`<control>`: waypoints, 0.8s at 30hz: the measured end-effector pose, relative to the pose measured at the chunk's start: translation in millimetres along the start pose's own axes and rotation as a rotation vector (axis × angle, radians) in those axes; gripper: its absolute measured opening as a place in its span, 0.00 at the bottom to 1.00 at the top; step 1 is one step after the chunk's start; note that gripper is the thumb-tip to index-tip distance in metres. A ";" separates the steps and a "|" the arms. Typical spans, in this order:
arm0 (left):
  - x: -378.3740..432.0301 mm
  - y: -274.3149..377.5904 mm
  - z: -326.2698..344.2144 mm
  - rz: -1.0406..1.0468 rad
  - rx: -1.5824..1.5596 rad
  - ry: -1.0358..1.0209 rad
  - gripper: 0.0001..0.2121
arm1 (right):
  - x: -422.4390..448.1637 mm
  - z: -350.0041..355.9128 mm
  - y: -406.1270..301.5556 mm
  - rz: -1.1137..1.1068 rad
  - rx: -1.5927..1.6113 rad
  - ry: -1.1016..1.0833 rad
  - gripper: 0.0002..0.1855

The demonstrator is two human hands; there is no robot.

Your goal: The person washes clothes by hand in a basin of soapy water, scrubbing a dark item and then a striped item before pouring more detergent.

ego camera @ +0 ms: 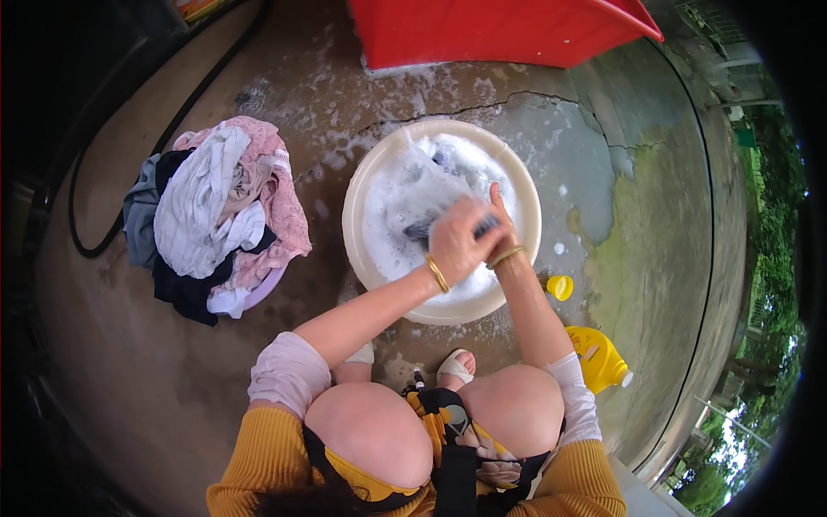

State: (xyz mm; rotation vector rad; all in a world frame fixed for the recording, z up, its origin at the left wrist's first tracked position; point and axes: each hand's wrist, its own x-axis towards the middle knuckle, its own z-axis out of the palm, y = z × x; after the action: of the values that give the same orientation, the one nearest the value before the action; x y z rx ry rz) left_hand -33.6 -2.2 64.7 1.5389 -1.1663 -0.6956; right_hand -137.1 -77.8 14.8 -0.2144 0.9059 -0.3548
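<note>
A cream plastic basin [354, 258] full of white suds [394, 187] stands on the ground before me. Over it my two hands work close together, with a dark wet cloth [418, 230] between them. My left hand [460, 236] is closed on this cloth and blurred by motion. Against its side, my right hand [505, 226] grips the cloth too, thumb pointing up. Part of the cloth is hidden by my fingers. A thin whitish streak, water or fabric, rises from the foam beyond my hands; I cannot tell which.
Left of the basin, a lilac tub [266, 287] is heaped with clothes [200, 200]. A red plastic container [478, 32] stands beyond. On the right are a yellow cap [560, 287] and a yellow detergent jug [596, 358]. A black hose [187, 106] curves along the wet concrete at left.
</note>
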 end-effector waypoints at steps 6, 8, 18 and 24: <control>56.1 -69.1 -19.0 -0.121 0.214 0.198 0.12 | 3.6 70.9 39.0 -0.431 -0.458 0.469 0.15; 51.7 -40.1 -10.4 -0.110 0.125 0.180 0.14 | -6.8 72.7 18.3 -0.442 -0.270 0.406 0.13; 18.1 -10.9 -40.1 -0.704 -1.254 -0.509 0.21 | -56.7 57.7 -36.4 -0.436 -0.231 -0.048 0.28; 28.3 16.6 -47.7 -0.682 -1.643 -0.252 0.20 | -49.0 16.8 20.3 -0.238 -0.081 -0.142 0.37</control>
State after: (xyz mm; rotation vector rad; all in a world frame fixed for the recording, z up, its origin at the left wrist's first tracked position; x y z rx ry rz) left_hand 13.0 -10.0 98.2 0.3224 0.0871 -1.7150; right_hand -147.1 -39.5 53.9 -0.4190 0.7564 -0.5175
